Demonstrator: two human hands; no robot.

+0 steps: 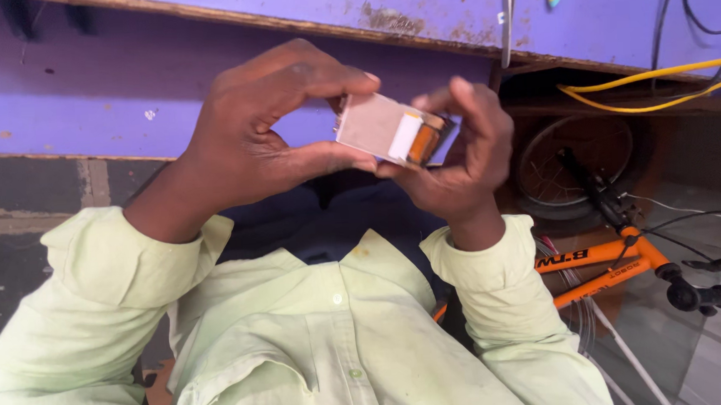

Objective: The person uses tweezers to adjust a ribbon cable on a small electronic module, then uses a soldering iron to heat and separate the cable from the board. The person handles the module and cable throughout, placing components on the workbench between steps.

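Observation:
Both my hands hold a small flat rectangular part [382, 126] in front of my chest. It has a pale pinkish-grey face, a white strip and an orange ribbon end on its right side. My left hand [276, 124] pinches its left edge between thumb and forefinger. My right hand [462, 150] grips the right end, where the orange ribbon sits, with fingers curled around it. Pale green shirt sleeves cover both my forearms.
A purple-painted wooden bench [203, 79] with a worn brown edge runs behind my hands. An orange small bicycle [622, 253] with a black wheel lies at the right. Yellow and black cables [654, 84] hang at the upper right.

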